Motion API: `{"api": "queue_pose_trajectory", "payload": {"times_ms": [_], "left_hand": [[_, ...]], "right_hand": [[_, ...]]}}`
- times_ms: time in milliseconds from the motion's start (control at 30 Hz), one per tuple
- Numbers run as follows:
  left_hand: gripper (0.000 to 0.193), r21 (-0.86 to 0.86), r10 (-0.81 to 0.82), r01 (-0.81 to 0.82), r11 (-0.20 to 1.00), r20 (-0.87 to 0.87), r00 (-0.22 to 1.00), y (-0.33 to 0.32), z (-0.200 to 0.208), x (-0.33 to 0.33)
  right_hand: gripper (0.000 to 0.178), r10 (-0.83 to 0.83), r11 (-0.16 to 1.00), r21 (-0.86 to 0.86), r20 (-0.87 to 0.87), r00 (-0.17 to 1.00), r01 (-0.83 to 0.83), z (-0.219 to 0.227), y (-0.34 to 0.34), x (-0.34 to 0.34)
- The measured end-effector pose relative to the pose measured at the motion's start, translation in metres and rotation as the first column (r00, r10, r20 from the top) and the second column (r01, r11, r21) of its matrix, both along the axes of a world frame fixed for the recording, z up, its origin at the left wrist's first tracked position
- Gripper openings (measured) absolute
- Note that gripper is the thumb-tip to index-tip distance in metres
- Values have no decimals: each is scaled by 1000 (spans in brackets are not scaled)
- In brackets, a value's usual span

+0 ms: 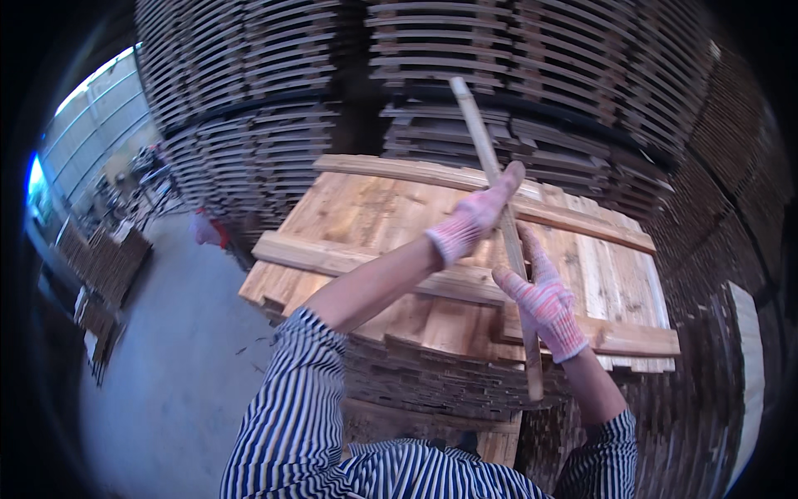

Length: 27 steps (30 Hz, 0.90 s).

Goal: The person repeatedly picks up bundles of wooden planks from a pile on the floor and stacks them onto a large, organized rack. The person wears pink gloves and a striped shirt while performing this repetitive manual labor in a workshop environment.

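A long, narrow wooden strip (478, 129) slants over a stack of planks (374, 208), its upper end leaning away to the left. My left hand (475, 219), in a pink-and-white knitted glove, grips it around the middle. Lower down, my right hand (549, 306) in a matching glove has the strip between thumb and fingers. Beneath them, pale reddish planks lie side by side as the top layer. Across these planks run a far batten (399, 170) and a near batten (312, 256). Another batten piece (628, 338) lies toward the near right.
Tall stacks of spaced boards (249, 50) rise behind the planks, with more stacked wood (723, 191) at the right. A pale panel (748, 366) stands at the right edge. Concrete floor (166, 358) lies left, with a wood pile (108, 262) beyond and a pink-and-red item (208, 229) near the stack.
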<state>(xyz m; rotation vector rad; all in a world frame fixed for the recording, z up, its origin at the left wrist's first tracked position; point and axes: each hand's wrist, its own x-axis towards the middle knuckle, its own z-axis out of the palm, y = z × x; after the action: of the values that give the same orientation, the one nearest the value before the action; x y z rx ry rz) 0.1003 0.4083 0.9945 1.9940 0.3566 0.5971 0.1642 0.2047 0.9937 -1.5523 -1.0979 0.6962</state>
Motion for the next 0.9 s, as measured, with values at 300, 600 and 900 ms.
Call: {"api": "queue_pose_trajectory", "payload": {"times_ms": [300, 600, 900], "left_hand": [[92, 569, 224, 184, 802, -572, 789, 32, -25, -173], [87, 638, 150, 85, 766, -307, 940, 51, -80, -195], [88, 573, 216, 16, 819, -334, 917, 59, -81, -205]], "right_hand": [[77, -287, 767, -334, 585, 758, 548, 51, -67, 94], [65, -214, 568, -285, 855, 473, 772, -35, -170, 251], [66, -255, 544, -310, 824, 506, 780, -48, -142, 257]]}}
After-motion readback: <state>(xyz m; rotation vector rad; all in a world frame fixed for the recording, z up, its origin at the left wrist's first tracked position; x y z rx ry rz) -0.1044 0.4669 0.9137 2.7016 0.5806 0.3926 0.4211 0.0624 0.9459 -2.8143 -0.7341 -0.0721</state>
